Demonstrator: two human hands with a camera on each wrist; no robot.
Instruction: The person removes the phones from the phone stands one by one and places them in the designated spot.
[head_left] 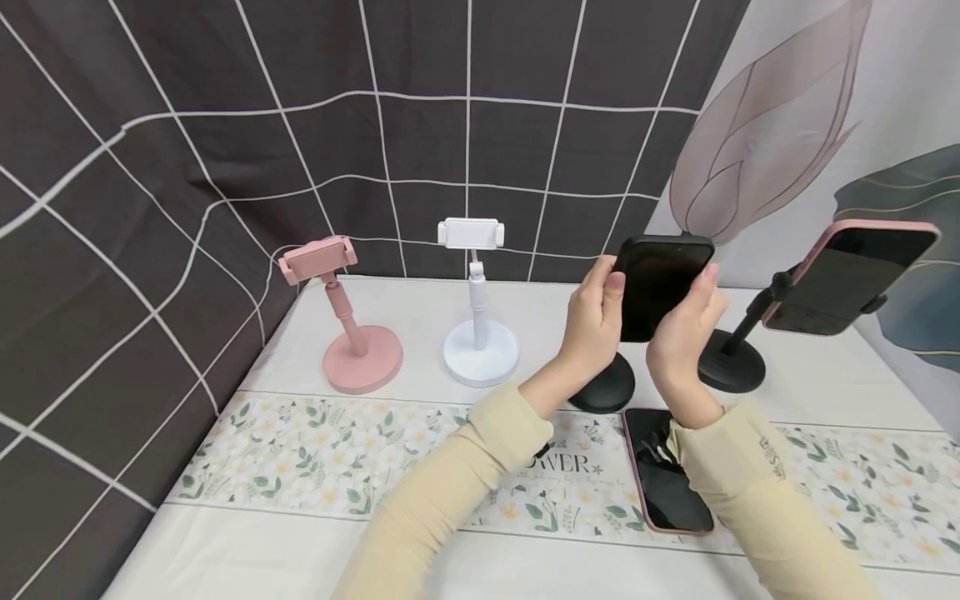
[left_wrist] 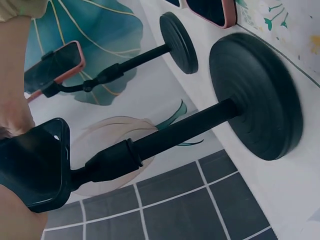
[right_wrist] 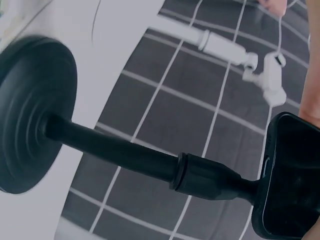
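Both hands are at a black phone (head_left: 654,292), which stands nearly upright at the head of a black phone stand (head_left: 606,390). My left hand (head_left: 590,325) grips its left edge, thumb along the front. On the opposite edge, my right hand (head_left: 681,346) holds it with the thumb near the top corner. The stand's post (left_wrist: 185,130) and round base (right_wrist: 30,120) show in the wrist views, the post running up to the phone's lower edge. The holder clamp is hidden behind the phone.
To the right, a second black stand (head_left: 731,367) carries a pink-rimmed phone (head_left: 843,287). Another pink-rimmed phone (head_left: 667,483) lies on the floral table runner (head_left: 315,454) below the right forearm. A white stand (head_left: 480,350) and a pink stand (head_left: 363,358) stand at left, before a dark grid-patterned curtain.
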